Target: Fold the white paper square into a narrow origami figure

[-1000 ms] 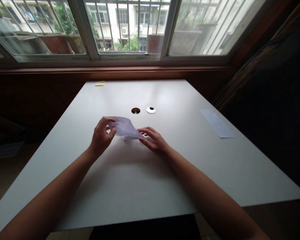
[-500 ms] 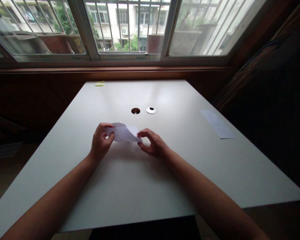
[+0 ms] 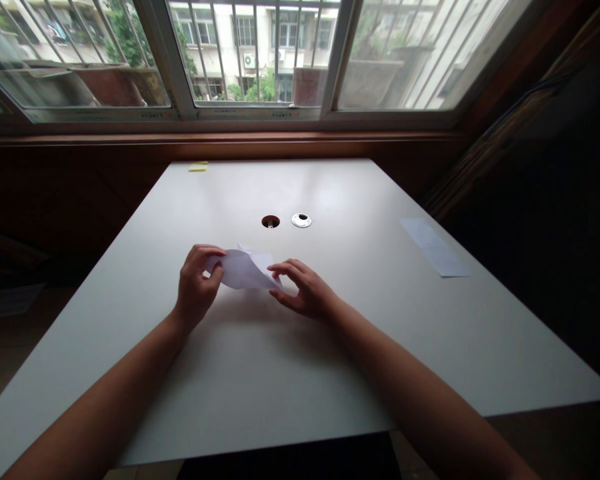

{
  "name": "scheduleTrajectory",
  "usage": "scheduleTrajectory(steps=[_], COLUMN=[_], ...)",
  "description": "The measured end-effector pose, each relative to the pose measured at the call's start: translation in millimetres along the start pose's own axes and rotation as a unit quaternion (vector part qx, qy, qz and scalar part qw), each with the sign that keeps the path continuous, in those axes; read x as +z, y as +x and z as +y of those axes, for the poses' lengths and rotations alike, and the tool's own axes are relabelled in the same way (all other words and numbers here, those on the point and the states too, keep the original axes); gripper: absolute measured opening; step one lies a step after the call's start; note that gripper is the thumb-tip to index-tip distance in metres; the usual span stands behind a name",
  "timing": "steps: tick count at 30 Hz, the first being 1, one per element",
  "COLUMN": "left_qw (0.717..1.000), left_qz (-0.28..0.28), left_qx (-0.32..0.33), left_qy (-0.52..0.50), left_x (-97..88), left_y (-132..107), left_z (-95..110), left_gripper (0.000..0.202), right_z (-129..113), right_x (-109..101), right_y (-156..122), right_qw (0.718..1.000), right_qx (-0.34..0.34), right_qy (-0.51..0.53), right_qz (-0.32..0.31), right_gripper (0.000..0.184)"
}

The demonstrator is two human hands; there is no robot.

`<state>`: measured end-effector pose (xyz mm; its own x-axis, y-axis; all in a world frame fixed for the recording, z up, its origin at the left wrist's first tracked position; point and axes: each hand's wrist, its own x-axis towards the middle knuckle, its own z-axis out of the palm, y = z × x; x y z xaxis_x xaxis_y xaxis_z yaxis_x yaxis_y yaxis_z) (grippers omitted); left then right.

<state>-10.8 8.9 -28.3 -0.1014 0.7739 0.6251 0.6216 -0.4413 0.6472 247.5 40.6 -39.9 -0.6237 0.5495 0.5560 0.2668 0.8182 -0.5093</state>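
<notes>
A white sheet of paper (image 3: 243, 270), bent into a curve with a raised corner at its far side, is held just above the table. My left hand (image 3: 200, 277) grips its left end between thumb and fingers. Around the paper's right end are the fingers of my right hand (image 3: 303, 287), with the thumb below and the index finger above. The thumb and index tips stand a little apart there, and the other fingers touch the paper's edge.
The white table (image 3: 260, 387) has a round hole (image 3: 271, 221) with a silver cover (image 3: 301, 221) beside it. Another paper strip (image 3: 435, 248) lies at the right edge. Yellow sticky notes (image 3: 198, 167) sit at the far left corner. Behind is a barred window (image 3: 260, 53).
My left hand has shifted slightly left with the paper. The right hand's thumb and index finger have spread a little, and a paper corner now sticks up at the far side.
</notes>
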Motion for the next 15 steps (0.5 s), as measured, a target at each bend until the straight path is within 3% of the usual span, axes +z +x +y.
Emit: scheduleTrajectory(steps=[9,15], left_qw=[0.989,0.961], left_qz=[-0.034,-0.136], left_qx=[0.103,0.136], left_qy=[0.100,0.198], left_x=[-4.6,10.1], left_y=[17,29], left_z=[43,55], left_gripper=[0.026,0.017], right_z=[4,5], right_x=[-2,-5], right_y=[-2,-4], right_qw=[0.997,0.997], right_qx=[0.057,0.059], right_qy=[-0.006,-0.003], right_qz=[-0.055,-0.041], right_gripper=[0.056,0.047])
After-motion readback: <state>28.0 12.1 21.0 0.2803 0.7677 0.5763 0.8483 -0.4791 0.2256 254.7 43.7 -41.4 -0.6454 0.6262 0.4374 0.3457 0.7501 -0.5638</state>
